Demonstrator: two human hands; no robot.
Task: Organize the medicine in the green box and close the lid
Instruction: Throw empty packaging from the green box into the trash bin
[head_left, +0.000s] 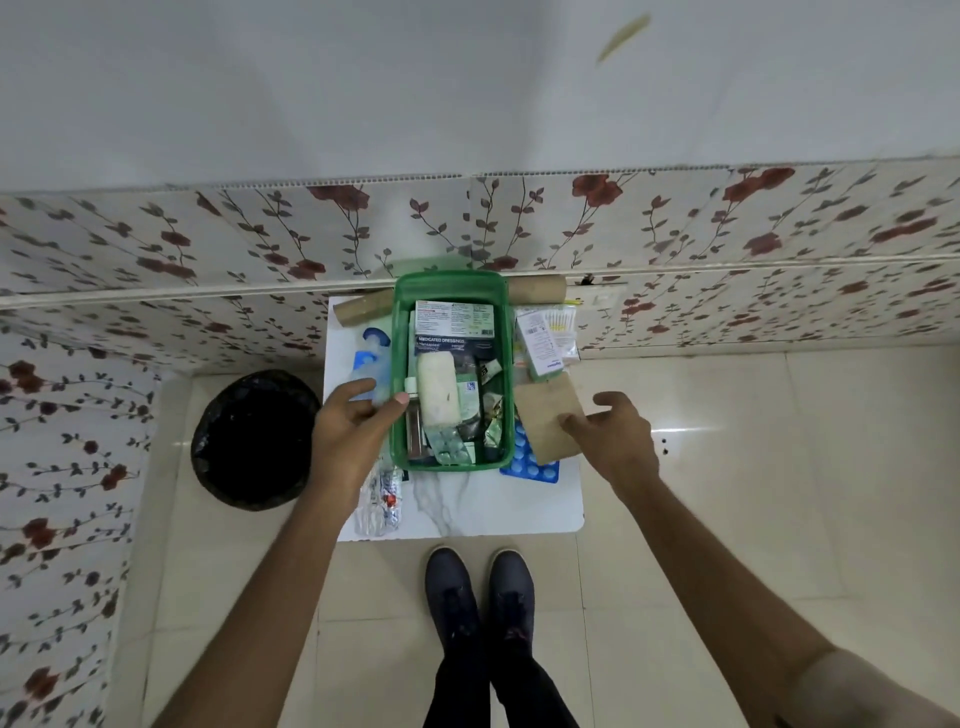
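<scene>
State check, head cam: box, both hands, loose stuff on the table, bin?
green box: open, no lid on, packed with medicine
left hand: on the box's left rim, open
right hand: fingers on the brown card, open
blue blister pack: on the table, outside the box, partly under the card
white carton: outside, right of the box
bin: on the floor, black-lined
</scene>
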